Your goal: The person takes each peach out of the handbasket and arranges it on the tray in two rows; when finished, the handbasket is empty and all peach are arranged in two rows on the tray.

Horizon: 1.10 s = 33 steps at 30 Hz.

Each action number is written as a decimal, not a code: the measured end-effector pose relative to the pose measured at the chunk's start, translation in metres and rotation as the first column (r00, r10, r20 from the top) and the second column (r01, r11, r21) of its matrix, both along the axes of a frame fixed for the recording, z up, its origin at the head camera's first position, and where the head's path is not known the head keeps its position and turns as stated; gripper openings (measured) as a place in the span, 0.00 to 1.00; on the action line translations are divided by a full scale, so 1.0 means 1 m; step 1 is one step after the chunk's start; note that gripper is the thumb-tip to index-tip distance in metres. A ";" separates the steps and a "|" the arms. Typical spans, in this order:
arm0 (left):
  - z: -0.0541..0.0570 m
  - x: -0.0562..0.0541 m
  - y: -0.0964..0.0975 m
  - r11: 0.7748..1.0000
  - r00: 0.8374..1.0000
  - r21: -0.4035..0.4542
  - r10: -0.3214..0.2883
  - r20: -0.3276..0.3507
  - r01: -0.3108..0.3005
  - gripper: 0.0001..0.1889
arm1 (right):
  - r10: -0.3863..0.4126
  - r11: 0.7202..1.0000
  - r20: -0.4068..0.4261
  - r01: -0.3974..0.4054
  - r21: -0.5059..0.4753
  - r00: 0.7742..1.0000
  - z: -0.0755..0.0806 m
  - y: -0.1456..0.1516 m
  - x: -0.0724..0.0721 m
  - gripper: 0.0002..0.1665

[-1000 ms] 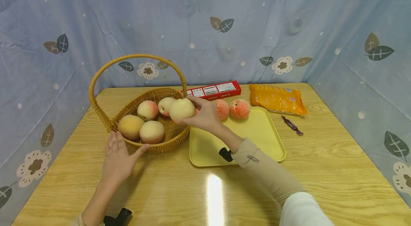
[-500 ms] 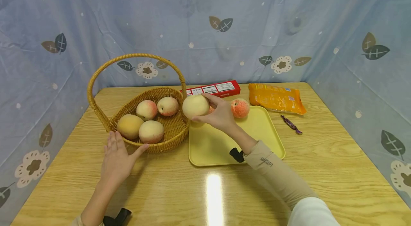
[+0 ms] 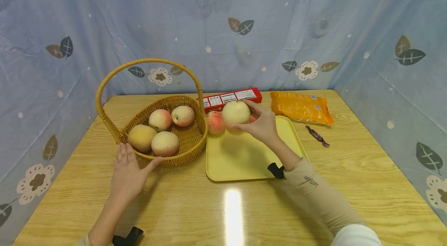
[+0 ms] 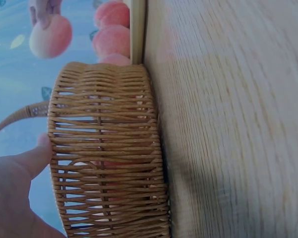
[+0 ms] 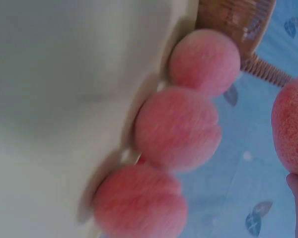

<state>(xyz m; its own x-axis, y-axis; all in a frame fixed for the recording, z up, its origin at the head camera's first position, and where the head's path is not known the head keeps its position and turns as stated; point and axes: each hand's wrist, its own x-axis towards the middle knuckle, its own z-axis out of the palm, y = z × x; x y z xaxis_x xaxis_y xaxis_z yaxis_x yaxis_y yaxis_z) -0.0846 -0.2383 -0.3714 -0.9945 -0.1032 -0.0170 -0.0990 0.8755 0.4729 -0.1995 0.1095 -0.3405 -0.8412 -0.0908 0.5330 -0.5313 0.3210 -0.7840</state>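
Note:
My right hand (image 3: 262, 123) pinches a pale peach (image 3: 235, 113) between thumb and fingers, raised above the back of the yellow tray (image 3: 241, 162). In the right wrist view, that peach (image 5: 293, 129) shows a red speckled side. Three pink peaches line the tray's back edge, among them a left one (image 5: 203, 62), a middle one (image 5: 178, 129) and a near one (image 5: 141, 203). At the left stands a wicker basket (image 3: 190, 155) holding several peaches, including a yellow one (image 3: 141, 138). My left hand (image 3: 127, 174) rests against its front rim with fingers extended; its thumb (image 4: 37, 156) touches the rim.
The basket's tall arched handle (image 3: 150, 60) rises over its left and back. Behind the tray lie a red box (image 3: 230, 98) and an orange packet (image 3: 301, 107). A purple wrapped candy (image 3: 317, 136) lies right of the tray. A blue patterned curtain surrounds the wooden table.
My right hand has carried the pale peach rightward, from over the basket's right side to above the tray. My left hand has stayed at the basket rim.

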 end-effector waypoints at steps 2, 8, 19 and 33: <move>0.000 0.000 0.000 1.000 1.000 -0.002 0.001 0.005 -0.001 0.61 | -0.040 0.999 0.012 0.040 0.009 0.999 -0.001 0.008 -0.001 0.41; 0.001 0.001 0.000 1.000 1.000 -0.001 0.001 0.004 -0.001 0.61 | -0.095 0.995 0.066 0.096 -0.008 0.993 -0.002 0.032 -0.006 0.41; 0.001 0.000 0.000 1.000 1.000 0.000 -0.006 0.009 0.006 0.61 | -0.175 0.985 0.122 0.173 0.027 0.977 -0.005 0.064 -0.014 0.42; 0.002 0.000 0.001 1.000 1.000 0.007 -0.001 0.011 0.001 0.61 | -0.313 0.948 0.209 0.293 0.125 0.926 -0.005 0.099 -0.031 0.41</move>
<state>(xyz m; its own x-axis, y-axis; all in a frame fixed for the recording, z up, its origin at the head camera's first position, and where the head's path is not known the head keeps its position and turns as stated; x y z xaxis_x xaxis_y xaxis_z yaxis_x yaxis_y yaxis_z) -0.0843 -0.2377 -0.3696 -0.9943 -0.1023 -0.0286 -0.1034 0.8722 0.4781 -0.2305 0.2083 -0.3454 -0.9324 0.1487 0.3294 -0.2119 0.5133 -0.8316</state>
